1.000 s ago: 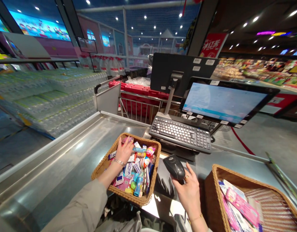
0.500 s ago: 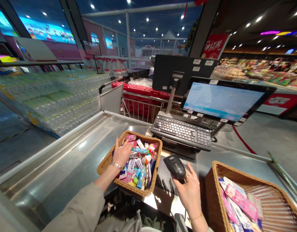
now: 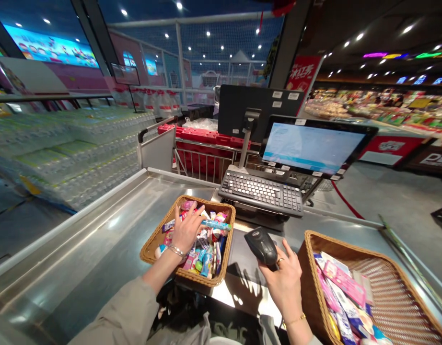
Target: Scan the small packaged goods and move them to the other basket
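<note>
My left hand [image 3: 187, 229] is over the left wicker basket [image 3: 146, 251], with a thin blue tube-shaped packet [image 3: 216, 224] pinched in its fingers and pointing right. Small wrapped sweets and packets [image 3: 205, 261] in many colours fill that basket beneath it. In my right hand [image 3: 284, 273] is a black barcode scanner [image 3: 261, 246], held above the counter between the two baskets. To the right of this hand stands a second wicker basket [image 3: 397, 282], with pink, white and purple packets [image 3: 345, 282] gathered at its left side.
A keyboard [image 3: 260, 193] and a lit screen [image 3: 310, 148] stand beyond the baskets, with a second monitor [image 3: 257, 112] behind. The metal counter [image 3: 98, 254] has a raised rim on the left. A shopping cart [image 3: 199, 160] is past its far edge; stacked bottles [image 3: 70, 143] are at left.
My left hand and the blue packet have shifted right over the left basket. The scanner stays in my right hand between the baskets. The view has turned slightly right.
</note>
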`<control>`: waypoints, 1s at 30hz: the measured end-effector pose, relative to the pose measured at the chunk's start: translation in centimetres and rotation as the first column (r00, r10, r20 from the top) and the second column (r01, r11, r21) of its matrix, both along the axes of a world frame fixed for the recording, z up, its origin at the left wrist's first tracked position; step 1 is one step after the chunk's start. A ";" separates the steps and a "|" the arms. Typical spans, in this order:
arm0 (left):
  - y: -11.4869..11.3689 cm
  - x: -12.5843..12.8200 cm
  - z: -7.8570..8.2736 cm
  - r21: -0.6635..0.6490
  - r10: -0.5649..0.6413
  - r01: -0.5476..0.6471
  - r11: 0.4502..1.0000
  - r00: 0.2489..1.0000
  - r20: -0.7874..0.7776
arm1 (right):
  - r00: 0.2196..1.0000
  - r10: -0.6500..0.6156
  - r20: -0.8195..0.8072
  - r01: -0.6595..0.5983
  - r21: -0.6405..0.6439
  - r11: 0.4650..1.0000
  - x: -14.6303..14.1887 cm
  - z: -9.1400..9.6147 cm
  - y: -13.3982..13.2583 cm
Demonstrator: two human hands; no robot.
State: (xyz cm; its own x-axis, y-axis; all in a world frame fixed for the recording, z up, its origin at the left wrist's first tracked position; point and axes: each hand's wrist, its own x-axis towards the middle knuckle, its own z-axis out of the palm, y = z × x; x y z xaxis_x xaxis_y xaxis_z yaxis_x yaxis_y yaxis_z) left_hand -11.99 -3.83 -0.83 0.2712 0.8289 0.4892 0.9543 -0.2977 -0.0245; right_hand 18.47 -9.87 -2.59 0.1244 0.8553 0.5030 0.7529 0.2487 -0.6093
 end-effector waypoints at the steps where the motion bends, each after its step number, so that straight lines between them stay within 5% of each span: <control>1: 0.0 0.1 0.3 0.002 -0.007 0.007 1.000 1.000 0.002 | 1.000 -0.006 0.011 0.006 0.003 1.000 0.1 0.1 -0.1; 12: 0.5 0.9 2.7 0.046 -0.037 0.035 0.998 0.999 0.037 | 1.000 -0.004 0.006 0.005 -0.004 1.000 0.2 0.8 -0.8; 30: 1.0 2.5 2.8 0.041 -0.087 0.084 0.996 0.993 0.084 | 0.999 -0.023 0.040 0.023 -0.005 1.000 0.1 0.5 -1.4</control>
